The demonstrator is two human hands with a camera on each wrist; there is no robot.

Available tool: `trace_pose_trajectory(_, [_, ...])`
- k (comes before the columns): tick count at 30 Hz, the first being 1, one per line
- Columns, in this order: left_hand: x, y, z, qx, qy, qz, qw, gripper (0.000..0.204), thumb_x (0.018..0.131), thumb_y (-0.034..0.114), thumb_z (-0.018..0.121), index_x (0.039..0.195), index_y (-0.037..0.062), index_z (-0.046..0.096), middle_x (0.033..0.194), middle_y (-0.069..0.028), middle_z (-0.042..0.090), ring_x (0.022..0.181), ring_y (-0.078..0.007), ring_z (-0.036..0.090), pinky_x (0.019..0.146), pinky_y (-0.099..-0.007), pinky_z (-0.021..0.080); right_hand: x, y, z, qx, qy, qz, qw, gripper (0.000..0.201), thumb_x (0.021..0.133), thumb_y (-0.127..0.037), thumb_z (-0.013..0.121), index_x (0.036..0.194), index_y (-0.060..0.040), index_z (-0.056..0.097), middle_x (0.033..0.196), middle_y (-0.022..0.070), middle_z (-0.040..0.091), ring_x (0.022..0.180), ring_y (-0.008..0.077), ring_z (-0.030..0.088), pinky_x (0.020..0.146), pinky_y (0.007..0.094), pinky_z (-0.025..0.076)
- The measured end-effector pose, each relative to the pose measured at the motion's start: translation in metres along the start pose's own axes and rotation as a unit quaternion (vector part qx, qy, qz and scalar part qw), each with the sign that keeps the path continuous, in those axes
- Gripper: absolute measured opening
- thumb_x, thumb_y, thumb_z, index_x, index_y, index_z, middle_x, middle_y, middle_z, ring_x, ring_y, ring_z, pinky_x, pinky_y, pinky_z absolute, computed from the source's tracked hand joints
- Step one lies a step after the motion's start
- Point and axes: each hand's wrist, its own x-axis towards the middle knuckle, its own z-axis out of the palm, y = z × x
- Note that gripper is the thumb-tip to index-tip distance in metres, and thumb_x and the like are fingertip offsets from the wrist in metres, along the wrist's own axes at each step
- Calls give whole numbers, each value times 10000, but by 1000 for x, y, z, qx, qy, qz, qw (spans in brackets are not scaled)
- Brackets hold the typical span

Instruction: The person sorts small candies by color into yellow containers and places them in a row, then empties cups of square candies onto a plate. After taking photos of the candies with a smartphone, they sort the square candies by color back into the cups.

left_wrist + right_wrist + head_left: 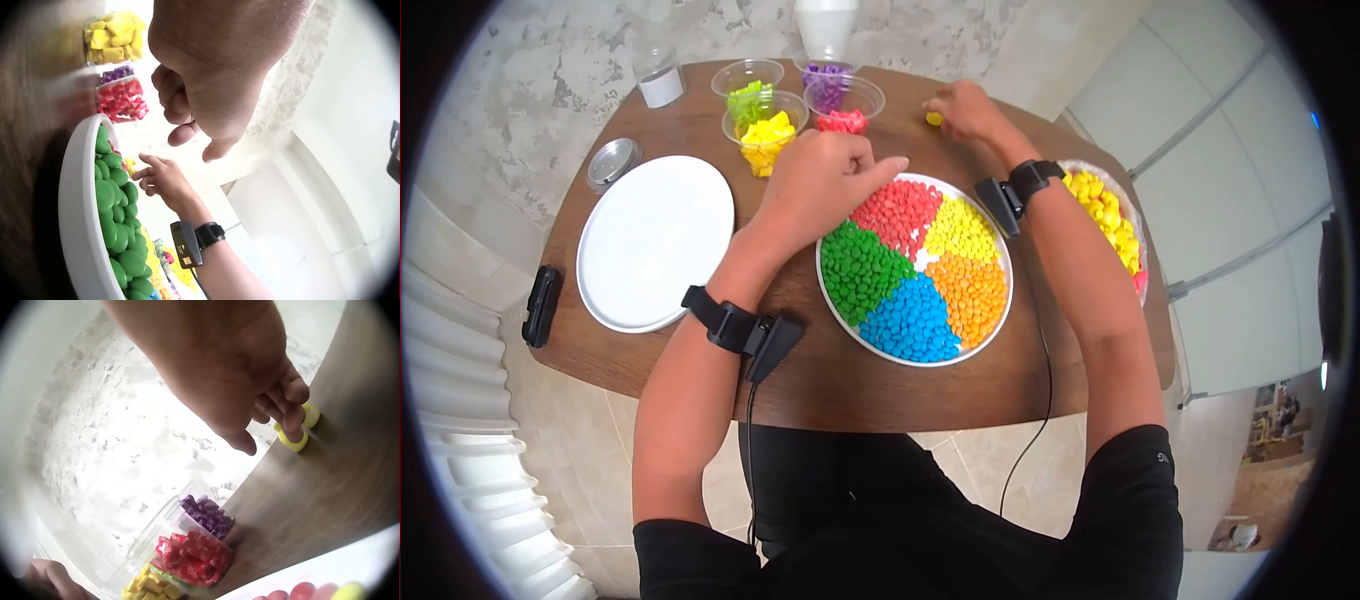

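Where the brown wood-grain table curves out at its left end, a narrow black case [541, 306] lies by the edge. Right of it sits a smooth, round white plate [655, 245] with a raised rim; a shallow round clear container [613, 162] is just beyond, and a clear bottle [662, 88] with a white label stands at the far left. Clear plastic cups in a far cluster hold angular green pieces [750, 102], glossy yellow blocks [768, 140], purple pieces [828, 90] and red pieces [843, 121].

The left hand [825, 175] hovers over the far left rim of the candy plate [930, 364], knuckles up, fingers loosely curled, thumb extended to the right, gripping nothing. On that plate, rounded shiny candies form red, yellow, orange, blue and green wedges.

Farther right, at the table's far edge, the right hand [967, 108] points down, fingers loosely bent and thumb apart, fingertips touching two small rounded yellow pieces [292, 441] on the wood. At the right end, a clear-rimmed bowl [1141, 230] holds plump yellow pieces.
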Motion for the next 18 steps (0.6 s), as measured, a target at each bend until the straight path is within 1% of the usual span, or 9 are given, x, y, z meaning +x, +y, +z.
trace_pose_trajectory(1, [0,-2,0,2,5,7,1000,465,901,415,799,673,19,712,592,-124,640,565,-295,633,579,-415,491,17,12,9,-35,2,3,999,332,905,-247,734,866,81,765,679,201,713,545,281,690,646,412,576])
trace_pose_trajectory(5, [2,-3,-1,2,-6,-10,1000,442,893,409,805,682,30,718,600,-123,647,580,-299,643,592,-416,498,28,23,21,-69,1,-5,998,303,879,-243,745,817,52,773,750,220,743,645,324,731,724,433,589])
trace_pose_trajectory(7, [1,-6,1,-5,-12,2,1000,429,886,403,810,686,34,716,607,-120,655,588,-298,651,591,-424,499,23,25,27,-137,116,-53,982,267,859,-246,756,856,19,790,858,241,764,813,379,756,796,461,589])
trace_pose_trajectory(8, [0,-6,2,-6,-11,0,1000,429,886,403,810,686,34,716,607,-120,655,588,-298,651,591,-424,499,18,24,27,-138,114,-53,982,267,859,-246,756,856,19,790,858,241,764,813,379,756,796,461,589])
trace_pose_trajectory(10, [-1,-5,2,-8,-25,-11,1000,418,878,393,817,688,34,713,612,-118,660,589,-294,654,596,-424,504,10,20,26,-99,210,-6,973,250,854,-250,764,900,-8,808,940,252,767,939,418,744,840,487,583])
trace_pose_trajectory(14, [-1,-4,3,0,-33,-7,999,407,871,378,823,686,33,710,629,-119,673,603,-291,667,599,-420,509,14,27,20,-123,126,43,983,255,845,-249,776,899,-2,807,958,256,766,953,425,738,849,488,583])
trace_pose_trajectory(16, [-1,-5,2,-6,-36,-17,999,405,867,375,826,691,30,707,652,-124,687,628,-294,680,613,-419,520,13,26,20,-131,108,19,985,231,841,-213,780,878,14,802,898,249,766,821,369,762,764,453,602])
trace_pose_trajectory(17, [-1,-6,2,-5,-33,-18,999,405,867,375,826,691,30,707,652,-124,687,628,-294,680,613,-419,520,12,24,18,-132,107,16,985,231,841,-213,780,878,14,802,898,249,766,821,369,762,764,453,602])
trace_pose_trajectory(18, [0,-7,2,-3,-37,-11,999,392,864,391,824,742,30,731,665,-129,694,643,-300,690,622,-427,527,11,24,14,-71,85,32,993,212,841,-187,779,849,24,794,849,226,760,730,309,753,692,413,595])
